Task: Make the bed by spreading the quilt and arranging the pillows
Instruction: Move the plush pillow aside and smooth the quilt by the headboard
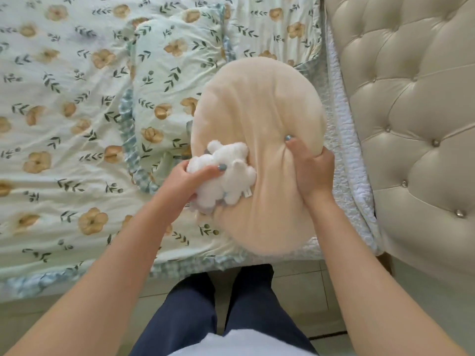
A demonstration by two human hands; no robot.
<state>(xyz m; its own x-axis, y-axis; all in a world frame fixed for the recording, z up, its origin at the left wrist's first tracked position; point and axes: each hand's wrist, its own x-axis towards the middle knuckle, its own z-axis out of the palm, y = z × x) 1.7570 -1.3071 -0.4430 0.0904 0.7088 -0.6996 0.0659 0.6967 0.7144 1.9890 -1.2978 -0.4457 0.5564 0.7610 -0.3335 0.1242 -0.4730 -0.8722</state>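
Observation:
A round cream cushion (259, 119) is held above the near right corner of the bed, close to the headboard. My right hand (312, 170) grips its right edge, thumb pressed into the fabric. My left hand (189, 179) is shut on a small white plush toy (228, 170) that rests against the cushion's front. A floral pillow (169, 80) with a blue checked frill lies on the bed just left of the cushion. The floral quilt (64, 124) is spread over the bed, lightly wrinkled.
A tufted beige headboard (411, 111) stands at the right. A white quilted sheet (344, 150) shows between quilt and headboard. I stand at the bed's near edge on a tiled floor (295, 291), my legs in dark trousers (231, 312).

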